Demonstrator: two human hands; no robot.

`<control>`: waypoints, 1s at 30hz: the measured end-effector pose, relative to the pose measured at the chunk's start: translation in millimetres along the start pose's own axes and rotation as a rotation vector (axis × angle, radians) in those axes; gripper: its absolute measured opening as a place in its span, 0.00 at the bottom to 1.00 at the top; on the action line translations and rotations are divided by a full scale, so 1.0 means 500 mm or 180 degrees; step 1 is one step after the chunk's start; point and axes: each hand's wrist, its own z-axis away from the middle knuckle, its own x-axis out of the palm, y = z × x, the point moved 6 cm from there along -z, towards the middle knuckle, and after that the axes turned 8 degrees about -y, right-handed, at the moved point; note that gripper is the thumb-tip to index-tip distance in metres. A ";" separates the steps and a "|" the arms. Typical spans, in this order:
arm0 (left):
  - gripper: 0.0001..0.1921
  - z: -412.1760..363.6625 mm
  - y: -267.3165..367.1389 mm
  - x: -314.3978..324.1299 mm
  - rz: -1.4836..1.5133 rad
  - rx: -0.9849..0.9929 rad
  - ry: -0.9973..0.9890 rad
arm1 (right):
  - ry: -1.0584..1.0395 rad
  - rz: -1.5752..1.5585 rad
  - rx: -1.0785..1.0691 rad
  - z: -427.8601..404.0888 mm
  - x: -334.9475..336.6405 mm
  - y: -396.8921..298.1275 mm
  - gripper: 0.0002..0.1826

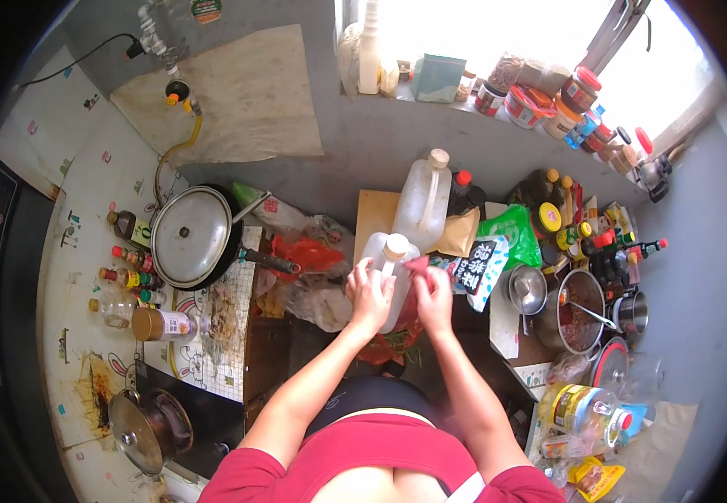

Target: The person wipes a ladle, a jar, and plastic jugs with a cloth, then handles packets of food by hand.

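Observation:
Before me stands a translucent plastic jug (397, 308) with a pale screw cap (397, 245). My left hand (371, 295) is on the jug's upper left side near its handle, with the fingers bent; whether it grips the handle I cannot tell. At the right of the cap, my right hand (434, 295) pinches the edge of a dark red plastic bag (417, 265), part of which hangs beside the jug. Just behind is a larger translucent jug (423, 204), also capped. A brown pouch (455, 234) and a printed food packet (480, 267) lie to its right.
On the left counter sit a lidded wok (190, 239), bottles and a jar (162, 325); a lidded pot (143, 434) is nearer me. Plastic bags (319, 258) crowd the back corner. At right are a steel pot (571, 314) with a ladle, an oil bottle (583, 415) and several sauce bottles.

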 end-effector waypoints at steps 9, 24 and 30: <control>0.13 0.022 0.012 -0.002 -0.0039 0.0054 0.0105 | -0.0705 0.1290 -0.0459 -0.100 0.075 -0.090 0.13; 0.17 0.012 0.015 -0.053 -0.0748 0.0677 -0.0523 | -0.1593 0.0708 0.0329 -0.205 -0.024 -0.050 0.10; 0.16 0.020 0.019 -0.058 -0.0860 0.1108 -0.0292 | -0.3197 0.1252 -0.1231 -0.182 0.133 -0.133 0.09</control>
